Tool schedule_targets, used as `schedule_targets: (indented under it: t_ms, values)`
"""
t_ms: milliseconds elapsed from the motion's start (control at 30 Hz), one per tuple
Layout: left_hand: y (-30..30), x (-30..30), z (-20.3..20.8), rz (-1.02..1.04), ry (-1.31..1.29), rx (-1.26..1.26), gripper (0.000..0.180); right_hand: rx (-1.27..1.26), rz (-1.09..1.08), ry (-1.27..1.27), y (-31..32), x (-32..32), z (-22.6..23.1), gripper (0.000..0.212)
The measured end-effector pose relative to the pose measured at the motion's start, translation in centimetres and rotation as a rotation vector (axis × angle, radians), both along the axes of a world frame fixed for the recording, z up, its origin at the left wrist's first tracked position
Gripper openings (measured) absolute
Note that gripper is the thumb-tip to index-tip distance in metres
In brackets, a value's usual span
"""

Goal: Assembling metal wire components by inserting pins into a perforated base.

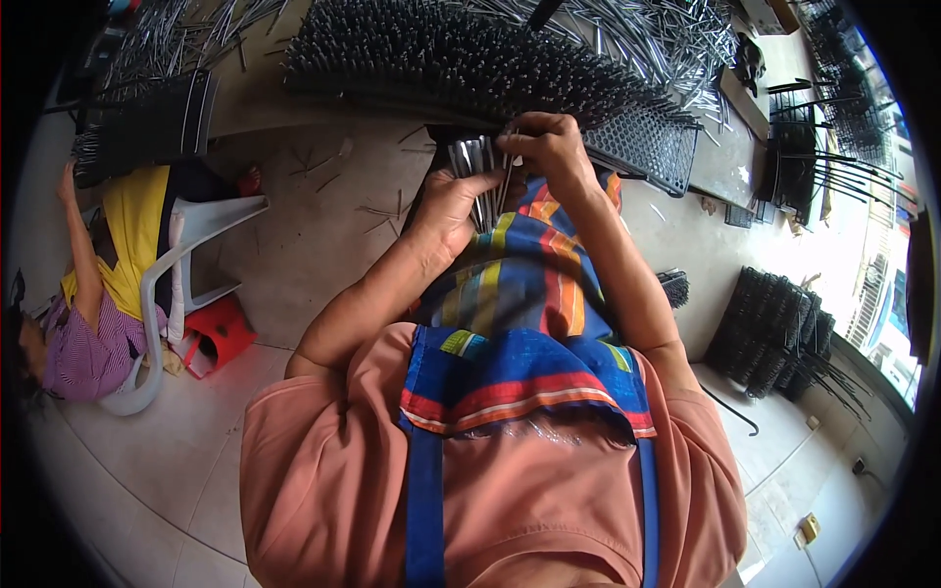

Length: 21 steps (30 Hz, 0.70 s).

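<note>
My left hand (pixel 449 210) is closed around a bundle of shiny metal rods (pixel 471 155), held upright above my lap. Close beside it, my right hand (pixel 555 149) is closed in a pinch, thumb against fingers, at the upper end of a thin rod (pixel 504 182). The fingertips hide that rod's top. Just beyond both hands, a black perforated rack (pixel 647 147) lies at the table's near edge. Dense rows of upright dark metal rods (pixel 441 49) stand in it, except at its right end, where bare holes show. A striped, colourful apron (pixel 529 265) covers my lap.
Loose metal rods (pixel 676 49) are heaped on the table behind the rack. At left, another person (pixel 93 294) sits on a white plastic chair (pixel 162 294) beside a red container (pixel 218 333). Black bundled racks (pixel 769 328) stand on the floor at right.
</note>
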State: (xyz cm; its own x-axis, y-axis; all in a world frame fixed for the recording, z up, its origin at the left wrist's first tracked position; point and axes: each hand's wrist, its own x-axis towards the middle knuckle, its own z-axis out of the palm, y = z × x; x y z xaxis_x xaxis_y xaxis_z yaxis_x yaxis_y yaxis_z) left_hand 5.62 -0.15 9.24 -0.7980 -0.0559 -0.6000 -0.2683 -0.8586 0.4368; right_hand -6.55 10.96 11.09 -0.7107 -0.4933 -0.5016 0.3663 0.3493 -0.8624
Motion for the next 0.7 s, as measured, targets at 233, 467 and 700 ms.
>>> schedule_targets:
  t_ms: [233,467,700]
  values:
    - [0.0,1.7,-1.6,-0.046,-0.165,-0.068,0.022,-0.291,-0.436,0.543,-0.6,-1.4,1.3,0.006]
    - [0.9,2.3,-0.7,-0.095,-0.132,-0.127,0.019,-0.215,-0.333,0.865,-0.2,-1.8,-0.6,0.01]
    - [1.6,1.1,-0.9,0.03,-0.099,-0.076,0.019,-0.062,-0.176,0.965,-0.1,-1.2,-1.4,0.008]
